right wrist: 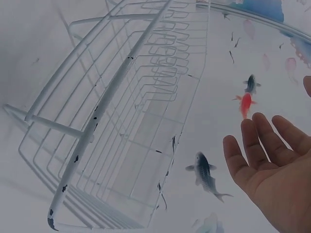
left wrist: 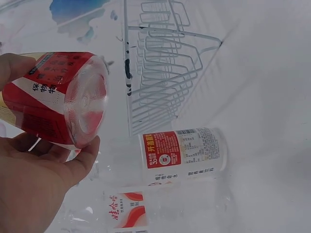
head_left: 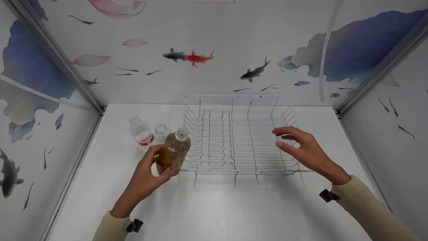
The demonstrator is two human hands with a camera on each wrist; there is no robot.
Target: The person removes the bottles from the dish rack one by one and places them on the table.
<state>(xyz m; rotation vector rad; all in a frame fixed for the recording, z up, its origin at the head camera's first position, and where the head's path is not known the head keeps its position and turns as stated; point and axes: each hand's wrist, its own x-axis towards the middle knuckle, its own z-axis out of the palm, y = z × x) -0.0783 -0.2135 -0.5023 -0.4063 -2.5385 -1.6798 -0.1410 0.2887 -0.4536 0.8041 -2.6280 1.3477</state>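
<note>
My left hand (head_left: 147, 174) grips an uncapped plastic bottle (head_left: 174, 150) with a red and yellowish label, held tilted above the table by the rack's left front corner. In the left wrist view the bottle's (left wrist: 53, 99) clear base faces the camera. Two more bottles stand behind it: a clear bottle (head_left: 140, 131) with a red and white label, and another bottle (head_left: 161, 131) partly hidden by the held one. My right hand (head_left: 306, 147) hovers over the right side of the white wire dish rack (head_left: 244, 172), fingers relaxed, thumb apart, holding nothing.
A white table (head_left: 214, 207) carries the rack and bottles. Panels printed with fish and petals (head_left: 217, 30) wall it in at the back and both sides. The rack has a row of bent wire dividers (head_left: 215, 140) in its left half.
</note>
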